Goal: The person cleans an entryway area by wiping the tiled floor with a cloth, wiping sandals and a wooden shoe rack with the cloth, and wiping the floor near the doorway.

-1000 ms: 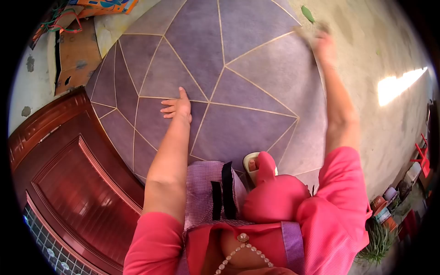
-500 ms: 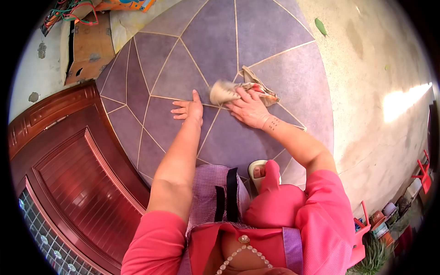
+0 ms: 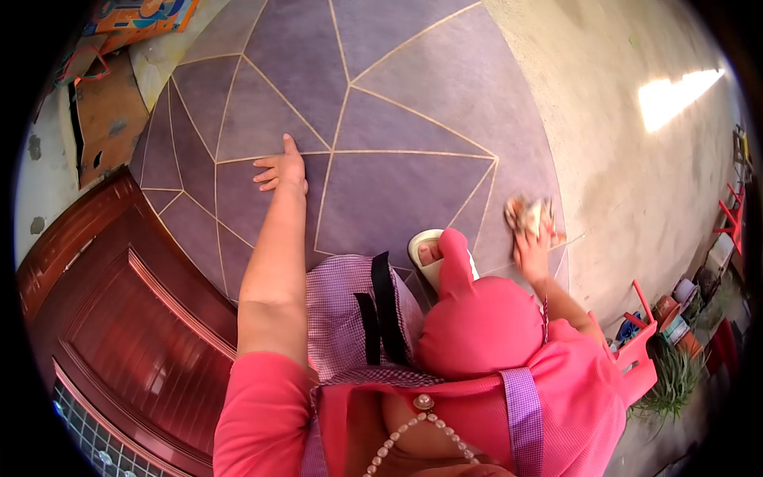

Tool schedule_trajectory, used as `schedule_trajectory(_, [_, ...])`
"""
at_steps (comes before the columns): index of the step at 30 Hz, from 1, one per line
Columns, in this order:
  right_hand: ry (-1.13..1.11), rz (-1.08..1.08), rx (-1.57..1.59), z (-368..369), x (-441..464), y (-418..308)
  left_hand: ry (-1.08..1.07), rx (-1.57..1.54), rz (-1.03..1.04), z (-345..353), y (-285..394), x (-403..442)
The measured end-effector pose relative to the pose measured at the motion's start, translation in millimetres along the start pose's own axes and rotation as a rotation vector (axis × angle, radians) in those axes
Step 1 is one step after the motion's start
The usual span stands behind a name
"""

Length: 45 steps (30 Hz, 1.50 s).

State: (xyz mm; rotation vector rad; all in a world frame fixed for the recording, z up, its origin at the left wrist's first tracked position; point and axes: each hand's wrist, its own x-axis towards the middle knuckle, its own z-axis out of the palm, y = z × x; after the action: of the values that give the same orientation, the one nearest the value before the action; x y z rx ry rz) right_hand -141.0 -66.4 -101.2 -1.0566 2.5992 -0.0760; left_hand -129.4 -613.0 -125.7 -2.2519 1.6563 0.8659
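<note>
My left hand [image 3: 283,168] rests on the purple, round-edged mat [image 3: 397,195] with pale gold lines. Its fingers are spread, and nothing is in it. Over near the mat's right edge, my right hand [image 3: 531,253] presses on a crumpled cloth [image 3: 532,213], beige with reddish patches and slightly blurred. The cloth lies beyond the fingertips and partly under them. Between my arms are my pink-clad knee [image 3: 481,326] and a foot in a cream slipper [image 3: 425,256].
A dark red wooden door [image 3: 151,342] stands at the left, with a flattened cardboard box [image 3: 111,115] above it. Pale concrete floor [image 3: 604,183] borders the mat on the right. Red plastic chairs [image 3: 640,362] and a potted plant [image 3: 671,378] are at lower right.
My right hand and the cloth have moved right and toward me, from the mat's middle to its right edge. The whole view has shifted; my left hand stays spread on the mat.
</note>
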Motion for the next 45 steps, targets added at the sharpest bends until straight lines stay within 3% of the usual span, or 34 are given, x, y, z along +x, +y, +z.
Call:
schedule_trajectory(1, [-0.081,0.080,-0.011,9,-34,-3,0.011,-0.006,0.001,1,-1,2])
schedule_trajectory(5, [-0.129,0.064,0.016,25,-48,1,0.028,-0.022,0.013,2,3,-6])
schedule_trajectory(10, [0.044,-0.187,-0.051,-6,111,25,0.026,-0.028,0.021,1,0,-4])
schedule_trajectory(17, [0.398,-0.079,-0.108,-53,334,1,-0.002,0.023,0.083,-1,-9,-5])
schedule_trajectory(21, [0.501,0.008,-0.123,-56,371,-4,-0.031,0.128,0.217,-5,-38,-1])
schedule_trajectory(25, [0.401,-0.134,-0.074,-50,305,11,-0.002,0.058,0.299,-21,-42,-6])
schedule_trajectory(31, [0.108,0.008,0.014,13,50,13,0.327,0.145,0.507,-21,-18,33])
schedule_trajectory(34, [-0.094,0.123,0.067,35,-60,-5,0.331,0.093,0.378,-17,10,41])
schedule_trajectory(37, [-0.212,0.077,0.109,20,-57,-6,0.411,0.082,0.249,-15,31,66])
schedule_trajectory(42, [-0.169,-0.393,0.050,-9,85,25,0.368,0.010,-0.021,-23,77,67])
schedule_trajectory(45, [-0.015,-0.611,0.000,-40,224,-10,0.327,-0.036,-0.202,-31,114,59])
